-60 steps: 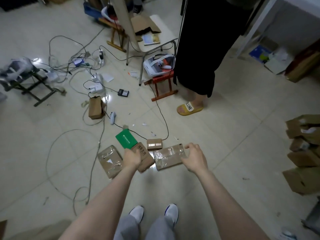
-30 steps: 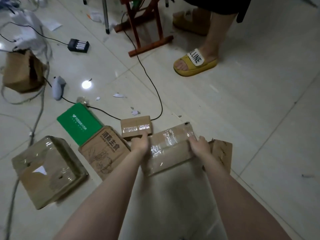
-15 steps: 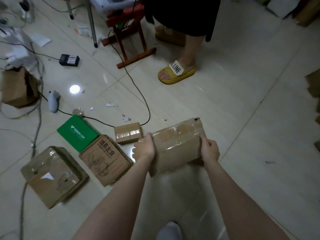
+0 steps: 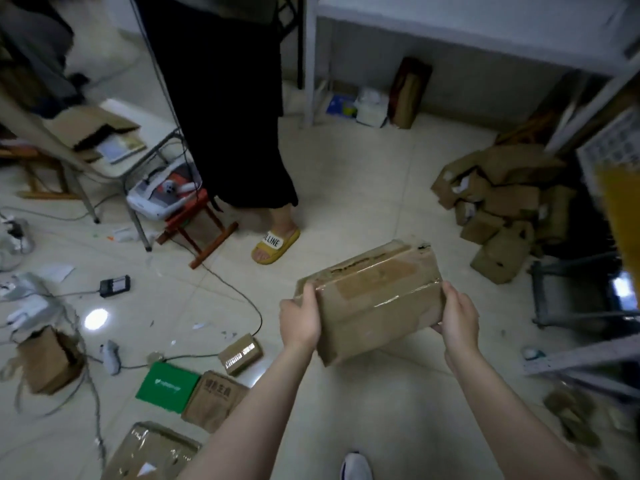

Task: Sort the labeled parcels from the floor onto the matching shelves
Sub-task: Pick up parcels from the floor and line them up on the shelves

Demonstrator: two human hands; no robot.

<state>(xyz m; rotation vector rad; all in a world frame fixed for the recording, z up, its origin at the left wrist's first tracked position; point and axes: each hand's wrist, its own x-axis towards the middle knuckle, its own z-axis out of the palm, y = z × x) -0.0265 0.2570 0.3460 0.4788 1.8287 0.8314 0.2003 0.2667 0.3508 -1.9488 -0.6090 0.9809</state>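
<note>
I hold a taped brown cardboard parcel (image 4: 375, 299) off the floor in front of me. My left hand (image 4: 299, 317) grips its left end and my right hand (image 4: 459, 315) grips its right end. On the floor at lower left lie a small taped parcel (image 4: 240, 354), a green flat parcel (image 4: 167, 386), a brown printed parcel (image 4: 215, 400) and a film-wrapped parcel (image 4: 152, 453). A metal shelf unit (image 4: 588, 358) stands at the right edge, blurred.
A person in a black skirt and yellow slipper (image 4: 275, 244) stands ahead. A heap of cardboard boxes (image 4: 502, 209) lies at right. Cables (image 4: 221, 282), a red stool (image 4: 194, 220), a chair (image 4: 114, 168) and an open box (image 4: 48, 358) crowd the left floor.
Both hands took the taped parcel from the floor and lifted it. The view has swung up and to the right, bringing the box heap and shelf unit into sight.
</note>
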